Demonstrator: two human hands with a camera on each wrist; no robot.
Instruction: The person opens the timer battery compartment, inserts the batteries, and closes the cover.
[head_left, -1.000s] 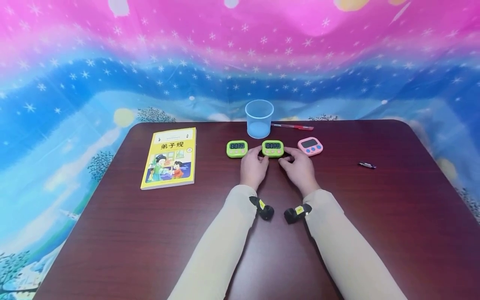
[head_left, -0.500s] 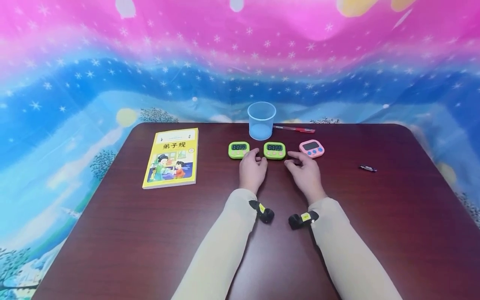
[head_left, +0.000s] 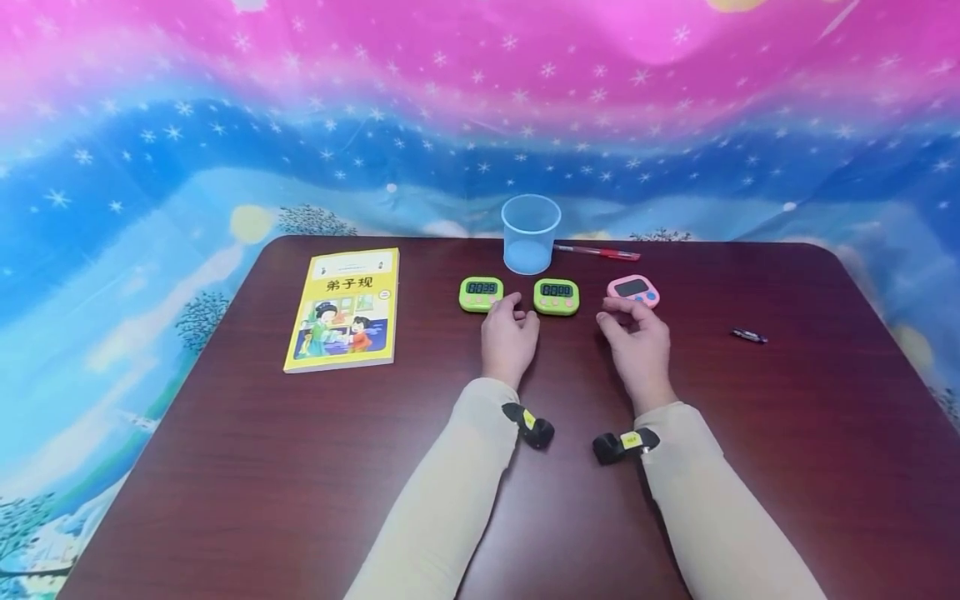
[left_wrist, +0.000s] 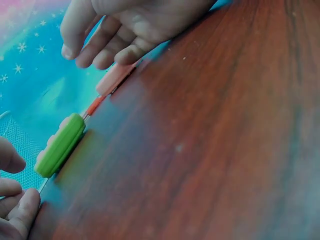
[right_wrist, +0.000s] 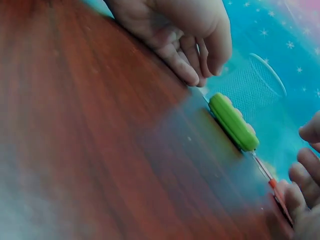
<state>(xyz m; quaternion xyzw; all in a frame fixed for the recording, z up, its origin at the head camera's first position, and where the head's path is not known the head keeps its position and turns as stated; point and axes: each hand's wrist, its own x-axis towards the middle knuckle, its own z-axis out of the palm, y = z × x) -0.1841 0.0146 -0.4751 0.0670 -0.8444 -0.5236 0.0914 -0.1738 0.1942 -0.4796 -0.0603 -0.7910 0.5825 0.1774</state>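
Three small timers lie in a row at the far middle of the table: a left green timer [head_left: 481,293], a middle green timer [head_left: 557,297] and a pink timer [head_left: 633,289]. My left hand [head_left: 510,321] rests on the table with loosely curled fingers between the two green timers, holding nothing. My right hand [head_left: 632,318] hovers just in front of the pink timer with its fingers loosely bent and empty. The left wrist view shows the middle green timer [left_wrist: 60,145] edge-on, with the right hand [left_wrist: 125,30] beyond it. In the right wrist view the same timer [right_wrist: 232,121] lies below the left hand [right_wrist: 185,35].
A clear blue cup [head_left: 531,235] stands behind the timers, with a red pen [head_left: 600,252] beside it. A yellow picture book [head_left: 343,308] lies at the left. A small dark object [head_left: 750,336] lies at the right. The dark wooden table [head_left: 300,467] ends against a starry cloth.
Both hands have let go of the middle green timer. The right hand moved right, in front of the pink timer; the left hand drew back slightly toward the left green timer.
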